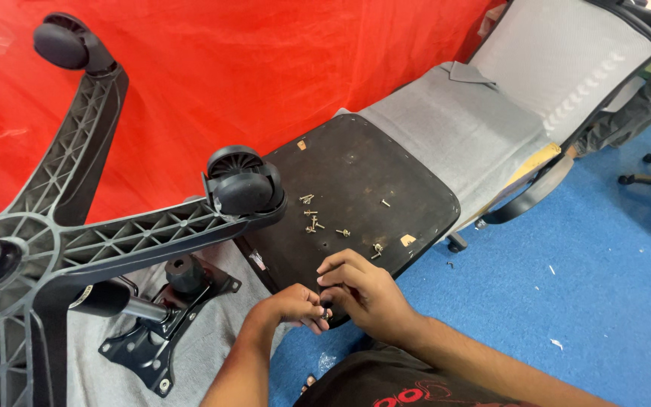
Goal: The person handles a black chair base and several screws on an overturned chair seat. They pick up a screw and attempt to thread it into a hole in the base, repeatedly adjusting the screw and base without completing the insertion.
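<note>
Fitting a washer on a screw
Both hands (295, 305) (367, 290) pinch one screw (326, 313) at the board's (356, 188) near edge; next calls for steady alignment.

A blue carpeted floor (604, 301) is seen to the right of the hands; a red plastic sheet (265, 68) is hung as a backdrop beyond them; a grey mesh chair backrest (559, 60) is laid far up to the right; even light is cast throughout.
</note>
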